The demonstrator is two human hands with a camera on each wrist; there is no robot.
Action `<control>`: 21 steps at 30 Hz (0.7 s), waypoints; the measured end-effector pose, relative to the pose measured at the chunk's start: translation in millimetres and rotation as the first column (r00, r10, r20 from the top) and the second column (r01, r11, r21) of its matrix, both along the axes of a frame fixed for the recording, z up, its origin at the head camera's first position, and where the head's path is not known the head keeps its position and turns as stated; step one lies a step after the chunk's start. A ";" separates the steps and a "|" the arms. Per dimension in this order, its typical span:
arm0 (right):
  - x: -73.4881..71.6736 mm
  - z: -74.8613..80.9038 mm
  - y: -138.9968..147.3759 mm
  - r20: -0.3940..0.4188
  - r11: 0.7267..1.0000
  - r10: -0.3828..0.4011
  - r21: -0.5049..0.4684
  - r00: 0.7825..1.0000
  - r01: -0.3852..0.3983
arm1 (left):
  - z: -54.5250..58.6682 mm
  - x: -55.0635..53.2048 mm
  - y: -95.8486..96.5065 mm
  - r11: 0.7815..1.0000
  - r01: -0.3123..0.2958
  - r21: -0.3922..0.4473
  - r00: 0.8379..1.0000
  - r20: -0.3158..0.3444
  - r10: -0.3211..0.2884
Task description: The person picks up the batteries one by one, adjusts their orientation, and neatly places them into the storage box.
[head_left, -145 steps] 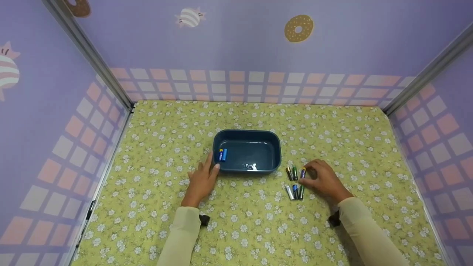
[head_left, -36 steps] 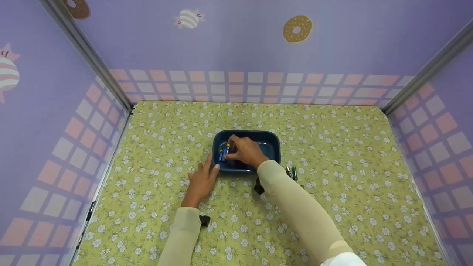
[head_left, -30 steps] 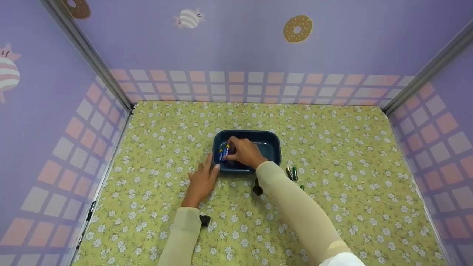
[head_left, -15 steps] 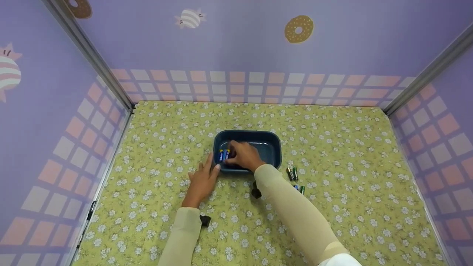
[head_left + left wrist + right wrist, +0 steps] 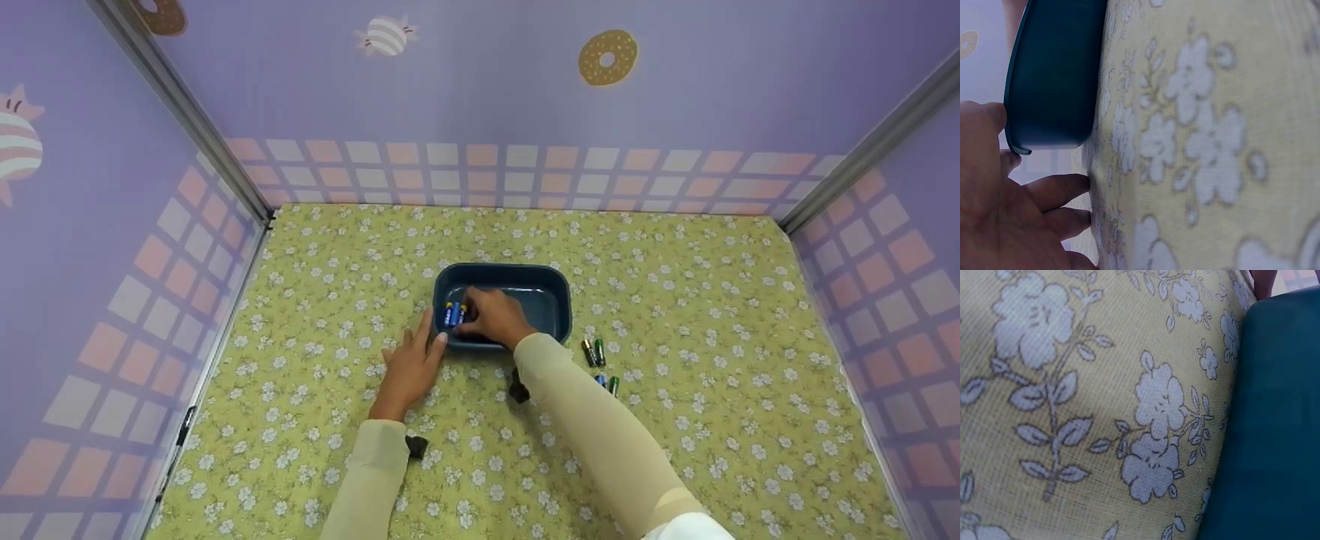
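Right hand pinches blue, yellow-ended battery.

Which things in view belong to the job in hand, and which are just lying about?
Part of the job, it seems:
dark blue tub
left hand, at the tub's rim
right hand, pinching a blue battery
other batteries in the tub
loose batteries nearby

Apparently incidental:
floral cloth
patterned walls
black item by the cloth's left edge

Right fingers moved into bin, third battery (yellow-tipped) lowered beside two batteries
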State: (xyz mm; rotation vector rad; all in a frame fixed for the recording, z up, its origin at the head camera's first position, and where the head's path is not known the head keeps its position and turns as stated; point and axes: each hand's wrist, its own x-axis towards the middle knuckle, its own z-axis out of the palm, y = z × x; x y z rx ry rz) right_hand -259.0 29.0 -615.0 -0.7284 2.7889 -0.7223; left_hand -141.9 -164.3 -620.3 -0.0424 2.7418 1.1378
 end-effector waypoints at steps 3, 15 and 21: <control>-0.2 -0.2 -0.5 -0.002 1.000 -0.003 0.005 1.000 0.003 | -0.4 -0.2 0.0 1.000 0.001 0.002 1.000 0.002 -0.001; 0.9 0.9 -1.3 0.013 0.999 -0.013 0.032 1.000 0.013 | 0.3 0.3 0.3 1.000 -0.002 0.012 1.000 0.011 0.002; 1.5 1.5 -1.2 -0.003 0.999 -0.003 0.039 1.000 0.003 | 1.1 -0.4 -0.5 1.000 0.008 0.026 1.000 0.017 -0.008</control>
